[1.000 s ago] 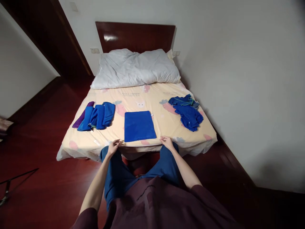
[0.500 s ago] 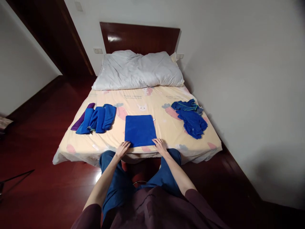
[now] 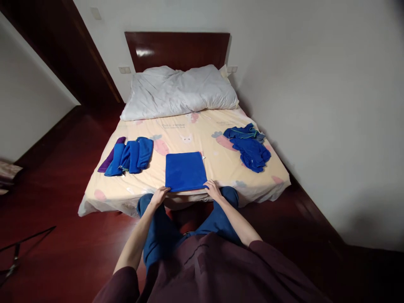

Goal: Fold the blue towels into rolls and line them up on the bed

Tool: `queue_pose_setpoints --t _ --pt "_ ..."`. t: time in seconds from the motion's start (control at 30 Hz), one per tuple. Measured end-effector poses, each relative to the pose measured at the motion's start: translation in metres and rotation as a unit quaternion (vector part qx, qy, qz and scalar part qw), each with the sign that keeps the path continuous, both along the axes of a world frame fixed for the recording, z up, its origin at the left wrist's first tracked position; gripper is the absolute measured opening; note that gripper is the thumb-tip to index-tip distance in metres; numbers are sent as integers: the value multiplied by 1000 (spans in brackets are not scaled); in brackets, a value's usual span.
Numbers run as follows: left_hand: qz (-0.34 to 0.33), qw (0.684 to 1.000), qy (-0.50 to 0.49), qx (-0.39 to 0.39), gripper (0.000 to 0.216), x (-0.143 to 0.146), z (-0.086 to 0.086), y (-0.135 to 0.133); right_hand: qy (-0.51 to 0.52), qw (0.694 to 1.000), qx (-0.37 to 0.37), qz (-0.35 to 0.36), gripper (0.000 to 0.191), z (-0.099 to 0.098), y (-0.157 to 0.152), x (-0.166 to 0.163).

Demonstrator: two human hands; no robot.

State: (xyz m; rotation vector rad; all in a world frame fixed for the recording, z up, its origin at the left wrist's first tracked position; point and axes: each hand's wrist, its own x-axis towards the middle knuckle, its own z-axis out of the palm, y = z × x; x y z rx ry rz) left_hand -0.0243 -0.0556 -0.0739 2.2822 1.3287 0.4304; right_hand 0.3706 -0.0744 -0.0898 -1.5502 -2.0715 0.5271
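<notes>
A blue towel [image 3: 185,170] lies flat on the bed in front of me, a small white tag at its right edge. My left hand [image 3: 160,195] is closed on the near left corner. At the near right corner, my right hand [image 3: 213,190] pinches the cloth between thumb and fingers. The near edge of the towel lies along the foot of the bed. To the left are several folded blue towels [image 3: 134,158] in a row, with a purple towel [image 3: 110,156] at their outer end. Crumpled blue towels [image 3: 251,152] are heaped to the right.
The bed [image 3: 186,130] has a pale yellow printed sheet. A white quilt [image 3: 176,92] is bunched against the dark wooden headboard [image 3: 183,48]. A wall [image 3: 315,105] runs close along the right side. On the floor at lower left stands a thin black frame [image 3: 17,250].
My fingers have closed on the towel's near corners, where they rested before. The whole view has shifted slightly; the other towels stay in place.
</notes>
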Motion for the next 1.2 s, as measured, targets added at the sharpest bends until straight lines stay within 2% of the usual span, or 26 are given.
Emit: queue_pose_setpoints --t 0.1,0.2,0.33,0.57,0.67,0.77,0.87,1.03,1.2 --pt "59 994 -95 -8 45 -10 -1 -10 80 995 -7 -62 40 -8 -9 0" --pt "81 990 -113 3 42 -10 0 -6 121 987 -6 -101 50 -12 -7 -2" --pt "77 989 -123 9 38 0 1 -1 117 989 -11 -90 55 -12 -3 -4" --pt "149 974 -169 29 34 12 -4 -14 109 991 24 -79 51 -3 -12 0" --pt "157 967 -199 30 31 13 -5 -15 125 989 45 -68 54 1 -13 0" --pt "145 960 -237 10 27 15 -7 -13 158 985 44 -51 60 -2 -12 -3" --pt "147 951 -269 -42 25 18 -9 -13 198 979 11 -52 62 -11 -11 -5" --pt "162 944 -277 -85 22 20 -11 -12 261 959 -30 -109 53 -23 -6 -5" --pt "201 936 -276 -89 26 15 -11 -8 283 948 -35 -138 32 -28 2 -2"
